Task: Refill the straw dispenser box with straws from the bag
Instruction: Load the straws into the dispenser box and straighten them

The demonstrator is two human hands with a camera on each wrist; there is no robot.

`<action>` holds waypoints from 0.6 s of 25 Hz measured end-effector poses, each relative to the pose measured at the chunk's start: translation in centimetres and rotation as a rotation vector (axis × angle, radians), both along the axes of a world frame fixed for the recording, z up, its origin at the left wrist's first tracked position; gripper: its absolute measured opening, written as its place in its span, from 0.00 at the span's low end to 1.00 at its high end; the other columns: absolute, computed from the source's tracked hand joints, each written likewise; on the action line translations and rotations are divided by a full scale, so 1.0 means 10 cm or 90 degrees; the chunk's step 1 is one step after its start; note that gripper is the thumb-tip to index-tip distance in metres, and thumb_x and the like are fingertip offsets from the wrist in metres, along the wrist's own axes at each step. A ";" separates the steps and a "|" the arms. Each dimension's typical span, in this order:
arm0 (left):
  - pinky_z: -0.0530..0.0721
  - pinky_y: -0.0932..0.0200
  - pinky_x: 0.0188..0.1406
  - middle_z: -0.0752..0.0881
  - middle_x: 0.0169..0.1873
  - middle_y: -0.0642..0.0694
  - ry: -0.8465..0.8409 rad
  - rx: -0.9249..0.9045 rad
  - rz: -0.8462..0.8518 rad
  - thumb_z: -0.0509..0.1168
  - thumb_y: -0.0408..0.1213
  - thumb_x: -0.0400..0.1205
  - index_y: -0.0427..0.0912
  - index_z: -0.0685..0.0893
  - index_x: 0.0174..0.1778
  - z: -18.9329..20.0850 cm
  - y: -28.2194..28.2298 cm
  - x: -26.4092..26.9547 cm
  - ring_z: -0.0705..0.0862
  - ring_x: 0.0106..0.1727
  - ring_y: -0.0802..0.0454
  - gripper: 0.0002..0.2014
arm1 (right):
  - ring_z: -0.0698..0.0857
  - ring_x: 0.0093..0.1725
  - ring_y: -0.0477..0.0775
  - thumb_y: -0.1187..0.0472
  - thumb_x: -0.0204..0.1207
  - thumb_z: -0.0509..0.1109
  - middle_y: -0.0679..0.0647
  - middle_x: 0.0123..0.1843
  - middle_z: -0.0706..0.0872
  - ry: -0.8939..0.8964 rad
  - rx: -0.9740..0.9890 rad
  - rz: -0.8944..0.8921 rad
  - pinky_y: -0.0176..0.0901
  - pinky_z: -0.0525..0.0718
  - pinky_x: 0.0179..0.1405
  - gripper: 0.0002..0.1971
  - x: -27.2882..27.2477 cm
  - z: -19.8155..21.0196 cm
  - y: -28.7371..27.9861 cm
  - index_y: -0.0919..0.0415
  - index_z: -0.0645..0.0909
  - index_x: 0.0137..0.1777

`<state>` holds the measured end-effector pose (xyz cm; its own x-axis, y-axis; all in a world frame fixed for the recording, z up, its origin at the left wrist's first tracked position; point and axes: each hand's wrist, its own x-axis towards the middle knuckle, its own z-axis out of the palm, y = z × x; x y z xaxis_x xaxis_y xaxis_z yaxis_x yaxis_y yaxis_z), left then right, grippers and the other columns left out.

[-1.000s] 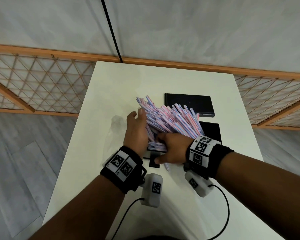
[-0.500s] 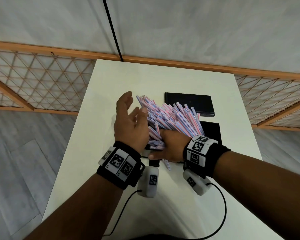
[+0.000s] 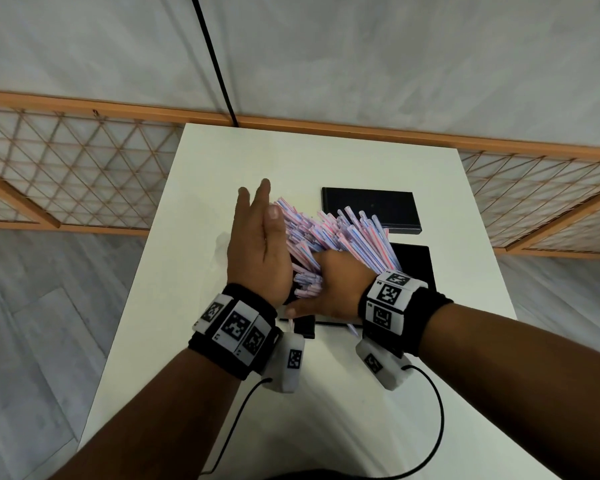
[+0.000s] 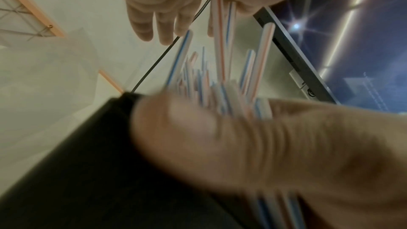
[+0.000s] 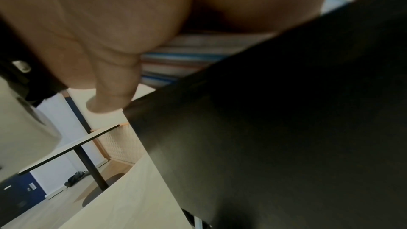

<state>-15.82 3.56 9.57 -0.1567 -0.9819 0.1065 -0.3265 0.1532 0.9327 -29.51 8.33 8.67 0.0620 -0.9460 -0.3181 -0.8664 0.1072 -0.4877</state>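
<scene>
A thick bundle of striped straws (image 3: pixel 329 237) stands fanned out and leaning away from the person, its lower ends down in the black straw dispenser box (image 3: pixel 414 268) that sits on the white surface (image 3: pixel 194 271) just in front of the wrists. Most of the box is hidden behind the hands; only its dark right part and near edge show. A few straws (image 3: pixel 351 329) have slipped out and lie at the box's near edge.

The right hand (image 3: pixel 333 285) lies over the base of the bundle, pressing it down and across. Whether its fingers curl round the straws or only lie on them cannot be told, since the head view hides them and the right wrist view shows only palm, straws and the box wall. The left hand (image 3: pixel 257 244) stands edge-on against the left flank of the bundle, fingers (image 3: pixel 262 199) straight and released, grasping nothing, acting as a flat wall.

The step in hand looks like settling the straws into the box: they are delivered but splayed, not lying flat. The next move likely calls for the two hands to squeeze the fan together and lay it down lengthwise, gently enough that none spring out.

Beyond the box a flat black lid-like panel (image 3: pixel 371 211) lies on the surface. A crumpled clear plastic bag (image 4: pixel 48 69) shows in the left wrist view, well off to the side.
</scene>
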 end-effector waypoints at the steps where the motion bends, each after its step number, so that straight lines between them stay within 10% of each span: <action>1: 0.53 0.73 0.78 0.62 0.87 0.45 -0.009 0.010 -0.003 0.48 0.52 0.89 0.49 0.67 0.85 -0.02 0.00 0.01 0.55 0.88 0.55 0.28 | 0.87 0.43 0.48 0.24 0.52 0.74 0.44 0.43 0.88 -0.010 -0.021 -0.010 0.45 0.86 0.48 0.35 0.02 -0.02 -0.01 0.49 0.83 0.51; 6: 0.60 0.58 0.84 0.69 0.84 0.46 0.042 0.127 0.050 0.52 0.48 0.89 0.45 0.65 0.86 -0.09 -0.02 -0.04 0.67 0.84 0.48 0.27 | 0.84 0.45 0.57 0.34 0.64 0.78 0.53 0.46 0.87 0.021 -0.071 -0.036 0.46 0.81 0.44 0.30 0.07 0.06 -0.03 0.57 0.79 0.54; 10: 0.74 0.38 0.78 0.82 0.72 0.42 0.147 0.236 0.060 0.53 0.70 0.74 0.47 0.75 0.77 -0.08 0.08 -0.14 0.80 0.74 0.43 0.41 | 0.87 0.49 0.60 0.41 0.67 0.75 0.55 0.49 0.89 0.014 -0.124 0.033 0.46 0.81 0.45 0.24 0.08 0.20 0.11 0.56 0.81 0.57; 15: 0.74 0.44 0.77 0.73 0.78 0.31 0.106 0.305 0.060 0.55 0.68 0.78 0.31 0.66 0.81 -0.11 0.08 -0.07 0.74 0.78 0.34 0.46 | 0.86 0.42 0.56 0.54 0.70 0.76 0.52 0.43 0.89 -0.077 -0.231 0.028 0.45 0.82 0.44 0.11 -0.10 0.58 0.63 0.56 0.85 0.49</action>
<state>-16.56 4.33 8.50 -0.0837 -0.9357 -0.3428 -0.1591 -0.3271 0.9315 -30.55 14.65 14.46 0.1218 -0.9914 0.0489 -0.8004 -0.1272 -0.5859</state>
